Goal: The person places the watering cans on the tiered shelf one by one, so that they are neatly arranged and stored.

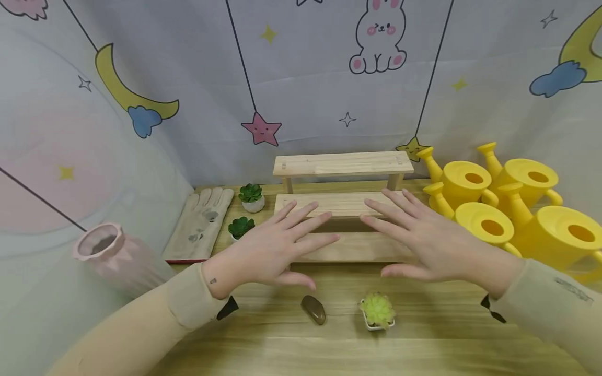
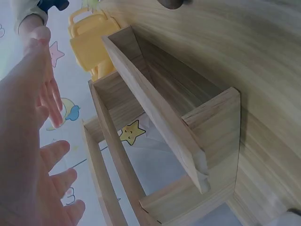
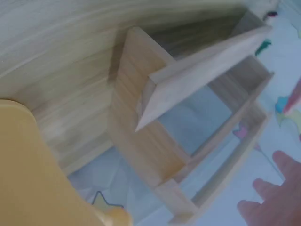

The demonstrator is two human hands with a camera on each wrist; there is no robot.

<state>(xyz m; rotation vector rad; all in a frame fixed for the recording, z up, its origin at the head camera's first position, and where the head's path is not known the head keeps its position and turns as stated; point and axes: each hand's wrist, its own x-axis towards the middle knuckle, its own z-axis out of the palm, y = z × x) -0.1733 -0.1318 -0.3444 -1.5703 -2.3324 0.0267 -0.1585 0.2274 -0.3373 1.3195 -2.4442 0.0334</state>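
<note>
A stepped wooden shelf (image 1: 343,164) with three tiers stands at the back middle of the table, its side panel (image 2: 218,136) nearest the camera in the left wrist view. Over its front left part, my left hand (image 1: 282,245) is spread palm down, fingers straight and holding nothing. My right hand (image 1: 423,240) hovers likewise over the front right, its fingertips overlapping the middle tier. Below the hands on the table lie a smooth brown stone (image 1: 313,309) and a pale green succulent (image 1: 378,310) in a small white square pot.
Several yellow watering cans (image 1: 484,224) crowd the right side. At left are two dark green potted succulents (image 1: 251,196), a pair of light gloves (image 1: 199,222) on a flat red-edged item, and a pink vase (image 1: 127,258). A printed curtain (image 1: 310,94) hangs behind.
</note>
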